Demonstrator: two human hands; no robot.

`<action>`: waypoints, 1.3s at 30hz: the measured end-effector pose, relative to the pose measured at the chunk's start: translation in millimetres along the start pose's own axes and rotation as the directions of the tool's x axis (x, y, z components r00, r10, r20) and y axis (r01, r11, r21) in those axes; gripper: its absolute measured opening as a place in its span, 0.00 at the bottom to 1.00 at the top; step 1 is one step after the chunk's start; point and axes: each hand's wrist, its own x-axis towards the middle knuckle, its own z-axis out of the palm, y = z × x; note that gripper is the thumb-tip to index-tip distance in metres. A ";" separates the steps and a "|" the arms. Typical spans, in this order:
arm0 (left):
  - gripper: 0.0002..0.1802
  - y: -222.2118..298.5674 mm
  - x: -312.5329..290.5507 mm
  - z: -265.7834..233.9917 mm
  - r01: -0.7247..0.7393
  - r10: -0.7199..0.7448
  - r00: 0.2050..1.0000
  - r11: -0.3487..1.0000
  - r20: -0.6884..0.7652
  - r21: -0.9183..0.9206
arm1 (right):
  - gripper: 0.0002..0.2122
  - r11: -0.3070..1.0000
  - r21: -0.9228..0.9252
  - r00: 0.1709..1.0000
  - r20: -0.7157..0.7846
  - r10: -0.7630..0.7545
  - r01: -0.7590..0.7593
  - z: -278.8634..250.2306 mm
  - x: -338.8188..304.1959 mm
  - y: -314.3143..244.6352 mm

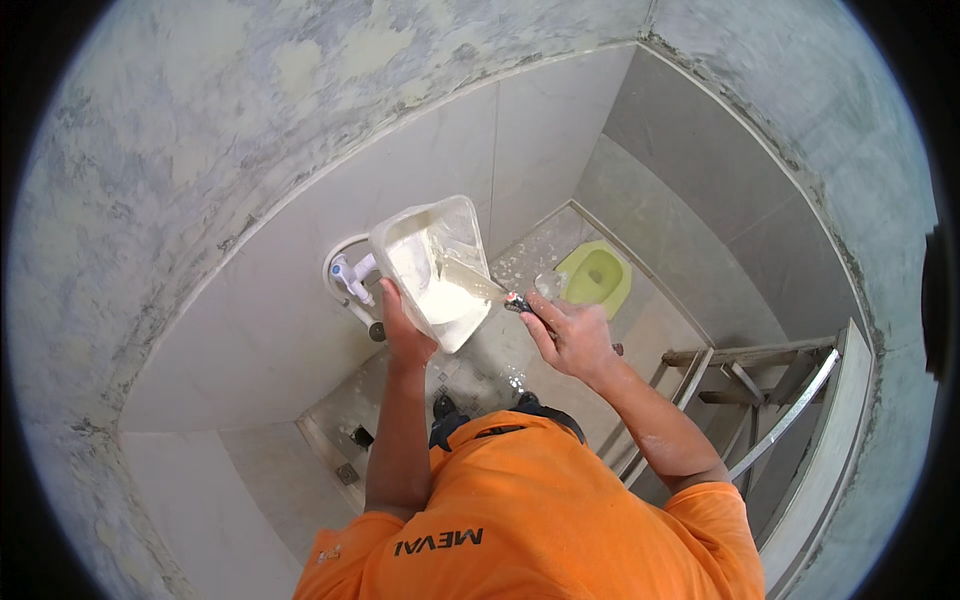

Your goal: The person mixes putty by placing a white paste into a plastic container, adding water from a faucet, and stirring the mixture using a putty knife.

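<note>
My left hand [407,332] grips the lower left side of a translucent white plastic tub [462,222], which is tilted so that its inside faces up. White putty [447,300] lies in the bottom and is smeared along the walls. In my right hand [577,338] is a putty knife [474,281], with my fingers wrapped around its dark handle. Its wide blade reaches over the tub's right rim into the inside, by the putty. Part of the handle is hidden under my fingers.
A white tap [352,277] with a hose juts from the tiled wall left of the tub. Ahead on the floor is a yellow-green squat toilet [598,275]. A ladder [820,440] stands at the right. Patchy plaster [250,100] covers the upper walls; a drain [347,474] lies at left.
</note>
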 end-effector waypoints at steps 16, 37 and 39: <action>0.27 -17.6 39.8 -8.9 0.085 -0.085 0.995 0.996 -0.059 0.001 | 0.15 0.203 0.648 0.647 0.576 0.500 -0.734 45.1 -17.0 -27.0; 0.40 -45.1 21.0 0.0 0.156 -0.149 0.988 0.946 0.048 -0.285 | 0.11 0.166 0.736 0.683 0.485 0.546 -0.656 -7.7 9.0 -18.9; 0.40 -40.9 19.8 2.5 0.151 -0.158 0.987 0.949 0.000 -0.277 | 0.13 0.313 0.683 0.708 0.425 0.564 -0.660 -23.3 14.7 -28.1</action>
